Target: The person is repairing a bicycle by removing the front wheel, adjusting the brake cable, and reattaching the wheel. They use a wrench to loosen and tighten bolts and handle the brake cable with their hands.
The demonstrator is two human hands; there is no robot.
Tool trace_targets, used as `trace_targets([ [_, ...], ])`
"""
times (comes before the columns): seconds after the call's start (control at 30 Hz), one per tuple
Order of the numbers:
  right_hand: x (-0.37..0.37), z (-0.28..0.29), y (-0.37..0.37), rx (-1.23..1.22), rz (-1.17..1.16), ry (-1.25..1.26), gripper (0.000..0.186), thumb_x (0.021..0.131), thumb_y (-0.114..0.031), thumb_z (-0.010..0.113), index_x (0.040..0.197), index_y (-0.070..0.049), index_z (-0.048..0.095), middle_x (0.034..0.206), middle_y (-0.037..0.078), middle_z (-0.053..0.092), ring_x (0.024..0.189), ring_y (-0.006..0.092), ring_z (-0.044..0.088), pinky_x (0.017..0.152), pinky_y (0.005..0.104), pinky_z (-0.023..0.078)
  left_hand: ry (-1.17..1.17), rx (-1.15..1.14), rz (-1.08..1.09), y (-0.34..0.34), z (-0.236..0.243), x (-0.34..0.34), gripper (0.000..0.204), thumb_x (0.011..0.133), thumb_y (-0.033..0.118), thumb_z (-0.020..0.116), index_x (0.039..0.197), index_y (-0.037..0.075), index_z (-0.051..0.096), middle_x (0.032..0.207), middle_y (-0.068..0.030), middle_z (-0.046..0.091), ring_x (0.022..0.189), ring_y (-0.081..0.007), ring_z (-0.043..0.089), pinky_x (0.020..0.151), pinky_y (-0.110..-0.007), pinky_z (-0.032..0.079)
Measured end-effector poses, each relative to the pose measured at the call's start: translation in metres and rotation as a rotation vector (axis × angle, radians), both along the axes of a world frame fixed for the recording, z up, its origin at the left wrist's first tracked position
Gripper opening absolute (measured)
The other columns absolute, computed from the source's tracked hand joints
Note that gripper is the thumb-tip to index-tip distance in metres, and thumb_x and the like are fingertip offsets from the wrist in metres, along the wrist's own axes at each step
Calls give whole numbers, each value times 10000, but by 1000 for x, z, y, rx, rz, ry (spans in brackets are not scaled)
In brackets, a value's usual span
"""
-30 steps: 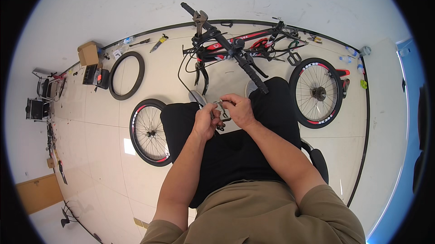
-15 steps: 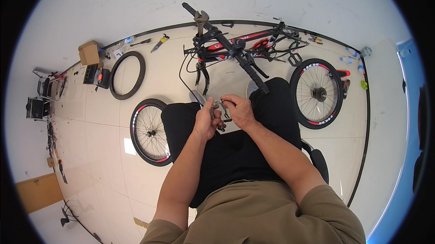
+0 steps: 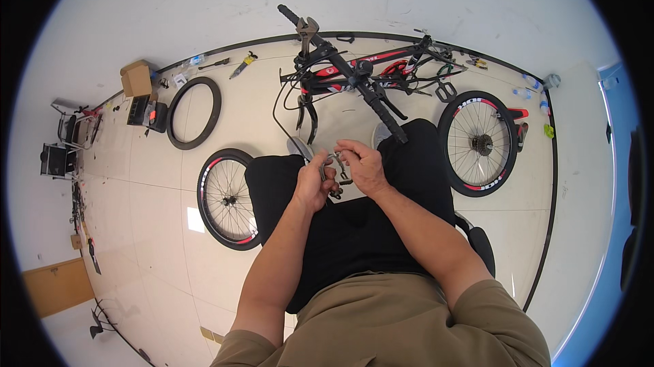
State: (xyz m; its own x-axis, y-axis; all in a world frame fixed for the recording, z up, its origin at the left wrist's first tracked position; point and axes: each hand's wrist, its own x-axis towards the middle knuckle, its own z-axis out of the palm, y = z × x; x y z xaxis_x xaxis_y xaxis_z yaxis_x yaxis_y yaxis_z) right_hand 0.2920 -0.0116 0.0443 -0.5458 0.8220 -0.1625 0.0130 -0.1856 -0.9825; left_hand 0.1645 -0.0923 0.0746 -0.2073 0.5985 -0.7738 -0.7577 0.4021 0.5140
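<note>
In front of my lap, my left hand (image 3: 315, 185) is closed around a small grey and black metal bicycle part, which looks like a brake caliper (image 3: 345, 176). My right hand (image 3: 366, 169) pinches at its upper end with thumb and forefinger; fingers hide much of the part. A black cable (image 3: 278, 119) loops down from the handlebar (image 3: 371, 99) toward my left hand. Beyond my knees the black and red bicycle frame (image 3: 334, 69) lies without wheels. An adjustable wrench (image 3: 306, 29) rests by the handlebar.
A wheel (image 3: 228, 200) lies left of my knees, another with a sprocket cluster (image 3: 477, 143) to the right. Farther left are a bare tyre (image 3: 194, 113) and an open cardboard box (image 3: 136, 79). Plastic bottles (image 3: 523, 93) lie along the right wall.
The whole view has shifted slightly. My right fingers have lifted a little at the top of the metal part, while my left hand keeps its grip.
</note>
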Motion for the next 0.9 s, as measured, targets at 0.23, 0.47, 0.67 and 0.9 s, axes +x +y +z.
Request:
trace_targets([
  [0.23,1,3,1,-8,-18,30,249,980,-23,551,1203,21,653,1027,88,730,862,109,651,781,252,540,31,16,-36,1,2,1,287,947,292,597,1032,23,547,649,-24,490,484,-133,368,591,-344,399],
  [0.47,-1,6,3,-235,-60,-1,248,971,-66,580,1185,40,645,966,107,720,863,142,669,742,288,560,-62,40,61,-1,1,-2,302,977,297,542,1059,6,536,651,-22,486,479,-129,349,580,-345,392],
  [0.67,2,-3,17,-634,-151,141,250,953,-52,505,1143,75,606,1022,167,663,847,221,692,728,324,591,-37,14,46,-1,-3,-1,288,992,272,518,1074,-3,521,650,-24,479,469,-125,334,577,-339,394],
  [0.9,2,6,18,-703,-51,254,261,967,34,442,1181,115,567,1090,206,638,946,280,691,884,370,590,-44,34,56,0,-2,-1,255,1003,257,494,1063,11,524,642,-22,480,464,-121,331,576,-336,391],
])
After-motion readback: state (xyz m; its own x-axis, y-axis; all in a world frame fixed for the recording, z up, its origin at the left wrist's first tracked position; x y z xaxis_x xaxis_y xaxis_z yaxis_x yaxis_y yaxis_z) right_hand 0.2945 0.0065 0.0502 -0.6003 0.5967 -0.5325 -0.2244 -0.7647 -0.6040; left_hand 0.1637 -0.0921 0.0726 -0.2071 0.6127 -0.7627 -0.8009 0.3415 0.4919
